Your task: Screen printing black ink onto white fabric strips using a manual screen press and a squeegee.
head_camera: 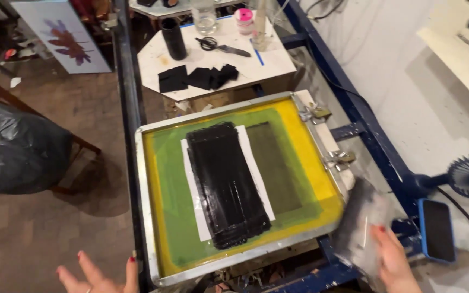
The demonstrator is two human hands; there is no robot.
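Nearest the camera, at the bottom edge, the left hand (97, 275) is spread open with fingers splayed, palm up, holding nothing; it sits just beside the near left corner of the metal-framed printing screen (146, 217). The right hand (394, 260) at the lower right grips a blurred, ink-smeared flat tool (360, 220), probably a squeegee or scraper, though the blur makes its exact kind hard to tell. Its fingers are closed around the tool's lower end, and the tool stands just off the screen's right near corner.

The screen lies flat on a dark blue metal press frame (373, 138), its mesh yellow at the border and green further in. A thick rectangle of black ink (225, 184) covers the middle of the mesh over a white sheet (256, 173) showing at its sides. Two metal clamps (327, 135) hold the screen's right edge.

Beyond the screen, a white counter (267, 65) carries black fabric pieces (196, 77), a black cylinder (173, 38), scissors (221, 47) and a pink-lidded jar (243, 20). A phone in a blue case (437, 230) lies to the right, and a black plastic bag (17, 146) sits on the floor at left.
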